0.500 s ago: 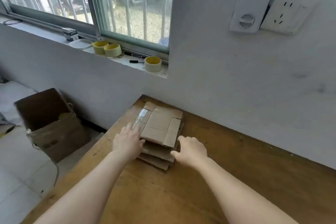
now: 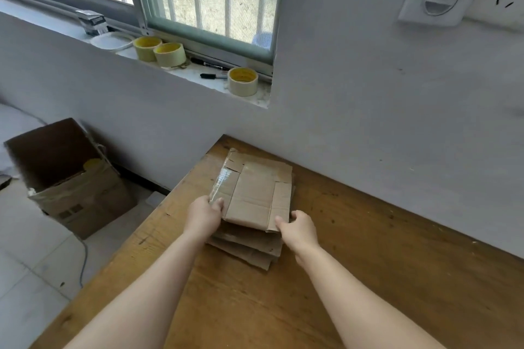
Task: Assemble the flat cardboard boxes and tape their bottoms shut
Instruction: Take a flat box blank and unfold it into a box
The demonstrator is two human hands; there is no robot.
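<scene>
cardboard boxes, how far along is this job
Barely started. Done: nothing, the stack on the table lies flat. In hand: left hand and right hand grip the top flat box at its near corners. Left: opening every box and taping bottoms; the tape rolls sit on the windowsill.

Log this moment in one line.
left hand: grips top flat box, left edge | right hand: grips near-right corner | stack: on table | tape rolls: on windowsill
</scene>
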